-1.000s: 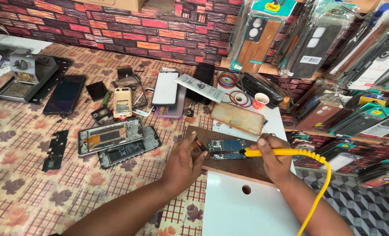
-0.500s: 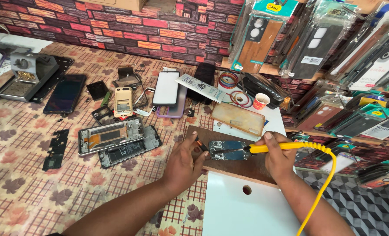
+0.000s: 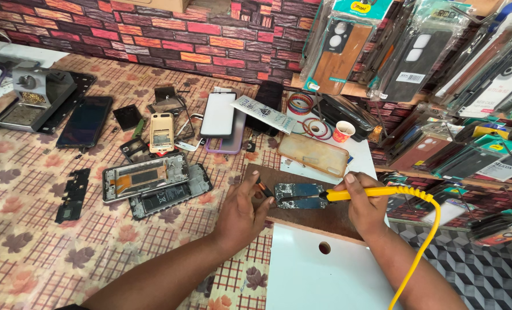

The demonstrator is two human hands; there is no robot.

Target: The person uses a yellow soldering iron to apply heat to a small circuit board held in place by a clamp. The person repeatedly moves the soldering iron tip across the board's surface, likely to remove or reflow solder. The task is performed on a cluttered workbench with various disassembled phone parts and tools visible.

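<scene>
Yellow soldering iron [image 3: 371,193] tip, now nearer circuit board [image 3: 302,195] centre.

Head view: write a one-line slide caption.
Right hand holds a yellow soldering iron to a small circuit board that the left hand steadies.

Matt brown wooden board [image 3: 319,215]; glossy yellow plastic soldering iron [image 3: 371,193]; patterned woven tablecloth [image 3: 49,252]; smooth white panel [image 3: 319,275]

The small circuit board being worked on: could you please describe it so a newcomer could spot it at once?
Start at the brown wooden board on the patterned tablecloth, just above the white panel. The circuit board lies there between the left hand and right hand. Alone among the phone parts, it meets the yellow soldering iron tip.
</scene>
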